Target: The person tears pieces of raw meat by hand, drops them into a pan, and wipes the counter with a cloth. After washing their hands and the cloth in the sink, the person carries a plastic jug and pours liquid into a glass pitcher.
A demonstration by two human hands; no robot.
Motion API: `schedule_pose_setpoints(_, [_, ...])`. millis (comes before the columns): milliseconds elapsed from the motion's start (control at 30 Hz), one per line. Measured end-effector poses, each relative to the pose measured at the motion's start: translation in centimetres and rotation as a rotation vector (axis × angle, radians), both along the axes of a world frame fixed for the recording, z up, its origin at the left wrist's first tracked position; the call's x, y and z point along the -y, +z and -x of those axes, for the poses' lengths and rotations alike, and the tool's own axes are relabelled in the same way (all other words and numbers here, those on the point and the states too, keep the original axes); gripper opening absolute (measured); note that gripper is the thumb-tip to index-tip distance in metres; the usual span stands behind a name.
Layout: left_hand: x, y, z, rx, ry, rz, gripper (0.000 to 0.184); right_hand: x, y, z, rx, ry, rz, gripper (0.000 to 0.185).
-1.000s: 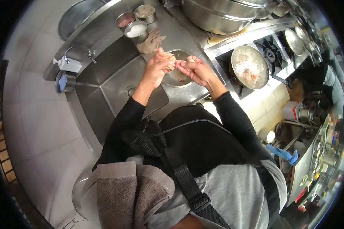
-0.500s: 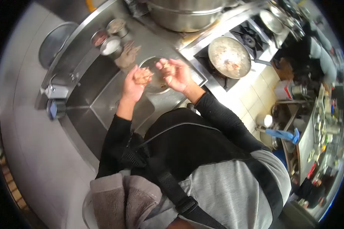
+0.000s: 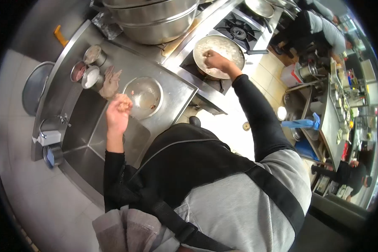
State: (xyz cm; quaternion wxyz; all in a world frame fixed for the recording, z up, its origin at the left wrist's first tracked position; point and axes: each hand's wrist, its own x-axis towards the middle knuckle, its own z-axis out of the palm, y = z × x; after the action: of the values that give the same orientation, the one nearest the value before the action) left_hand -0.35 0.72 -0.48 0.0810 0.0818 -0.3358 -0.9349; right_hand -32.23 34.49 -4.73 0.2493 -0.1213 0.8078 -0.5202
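Note:
My left hand (image 3: pixel 116 119) is closed around a lump of pinkish, raw-looking chopped food (image 3: pixel 124 105), held beside a metal bowl (image 3: pixel 156 90) on the steel counter. A few scraps stick to the inside of that bowl. Over a frying pan (image 3: pixel 234 48) on the stove, my right hand (image 3: pixel 216 60) reaches with its fingers bunched together and pointing down. Whatever those fingers pinch is hidden. Pale, bubbling contents cover much of the pan's base, and its dark handle (image 3: pixel 257 52) points right.
Several small metal containers (image 3: pixel 90 77) and a crumpled pale glove (image 3: pixel 110 82) sit by the sink (image 3: pixel 86 122). A large steel pot (image 3: pixel 155 21) stands behind. Beside the pan is a bare burner (image 3: pixel 238 32). Other people (image 3: pixel 329 33) work at the right.
My right hand has moved from beside the left hand over the bowl to above the pan. My left hand still holds the food. The camera view has shifted.

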Motion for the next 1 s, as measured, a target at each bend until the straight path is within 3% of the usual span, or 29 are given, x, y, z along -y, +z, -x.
schedule_pose_setpoints(33, [-1.2,1.1,0.3,0.209,0.139,0.128,0.031,-0.7,-1.2,1.9,-0.168,0.149,-0.202,0.031])
schedule_pose_setpoints(67, [-1.5,1.1,0.5,0.211,0.164,0.130,0.031,-1.0,-2.1,3.3,-0.340,0.298,-0.400,0.033])
schedule_pose_setpoints(133, [-1.6,1.2,0.7,0.106,-0.042,0.121,0.040,-0.8,-3.0,4.5,-0.414,0.371,-0.540,0.035])
schedule_pose_setpoints(167, [-2.0,1.3,0.7,0.110,-0.022,0.121,0.040,-0.4,-3.5,4.8,-0.564,0.406,-0.636,0.035])
schedule_pose_setpoints(267, [-2.9,1.6,0.6,0.184,0.040,0.250,0.042,0.4,-4.1,5.2,-0.654,0.257,-0.717,0.033])
schedule_pose_setpoints(300, [-2.8,1.1,0.5,0.204,0.056,0.273,0.043,-0.1,-5.0,5.7,-0.732,0.211,-0.573,0.032])
schedule_pose_setpoints(400, [-2.5,-0.1,0.2,0.239,0.122,0.324,0.042,1.1,-1.7,4.7,-0.756,0.092,-0.609,0.042])
schedule_pose_setpoints(467, [-2.1,-0.5,0.1,0.111,0.087,0.368,0.032,4.3,-1.3,4.0,-0.888,0.113,-0.364,0.034])
schedule_pose_setpoints(567, [-2.6,0.4,0.5,0.267,0.181,0.394,0.023,11.0,5.1,-6.7,-0.236,0.349,0.190,0.024])
schedule_pose_setpoints(667, [-2.0,-0.5,1.1,0.241,0.164,0.459,0.021,15.3,9.7,-14.8,-0.064,0.714,0.372,0.039])
schedule_pose_setpoints(733, [-1.8,-0.7,0.9,0.249,0.113,0.485,0.018,17.2,8.0,-15.6,0.051,0.858,0.410,0.036])
schedule_pose_setpoints(800, [-1.6,-0.7,0.8,0.246,0.134,0.508,0.018,17.4,6.9,-15.3,0.091,0.837,0.442,0.034])
schedule_pose_setpoints(867, [-0.8,-0.9,-0.1,0.189,0.140,0.146,0.020,17.7,6.3,-15.1,0.131,0.833,0.471,0.031])
schedule_pose_setpoints(900, [-0.9,-0.5,-0.3,0.189,0.152,0.145,0.020,17.7,6.3,-15.5,0.160,0.738,0.453,0.028])
schedule_pose_setpoints(967, [-2.1,0.5,-0.2,0.233,0.168,0.438,0.024,17.9,6.5,-16.2,0.301,0.523,0.401,0.022])
schedule_pose_setpoints(1000, [-2.4,0.2,0.1,0.235,0.179,0.437,0.024,18.2,6.8,-17.0,0.303,0.534,0.399,0.022])
